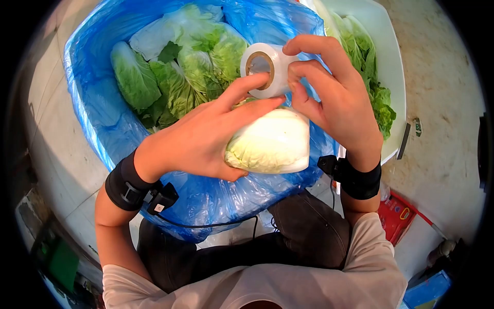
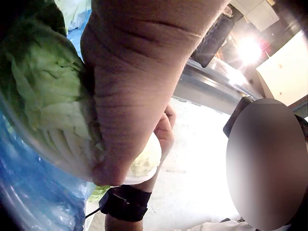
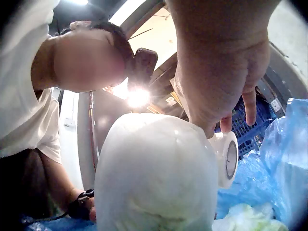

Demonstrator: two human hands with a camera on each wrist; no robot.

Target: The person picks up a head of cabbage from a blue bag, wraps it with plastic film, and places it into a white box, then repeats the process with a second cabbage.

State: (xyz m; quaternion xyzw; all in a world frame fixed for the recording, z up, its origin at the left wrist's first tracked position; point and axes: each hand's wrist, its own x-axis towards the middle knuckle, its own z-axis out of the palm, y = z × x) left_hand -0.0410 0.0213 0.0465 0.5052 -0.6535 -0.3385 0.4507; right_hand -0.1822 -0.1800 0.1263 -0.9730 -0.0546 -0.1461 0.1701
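My left hand (image 1: 190, 136) grips a trimmed napa cabbage (image 1: 275, 144), its pale cut end turned to the right. The index finger of that hand reaches into the cardboard core of a small roll of plastic film (image 1: 283, 69), just above the cabbage. At the roll's right side is my right hand (image 1: 337, 90), fingers bent, with fingertips at the film's outer surface. Any loose film end is too clear to make out. In the right wrist view the cabbage (image 3: 156, 173) fills the foreground, with the roll (image 3: 224, 159) behind it. Green leaves show on the cabbage (image 2: 48, 91) in the left wrist view.
Below the hands a large container lined with a blue plastic bag (image 1: 90, 103) holds several napa cabbages (image 1: 200, 67), some under clear plastic. A white bin (image 1: 393, 62) with leafy greens (image 1: 360, 49) stands at the right. A red package (image 1: 396, 216) lies on the floor.
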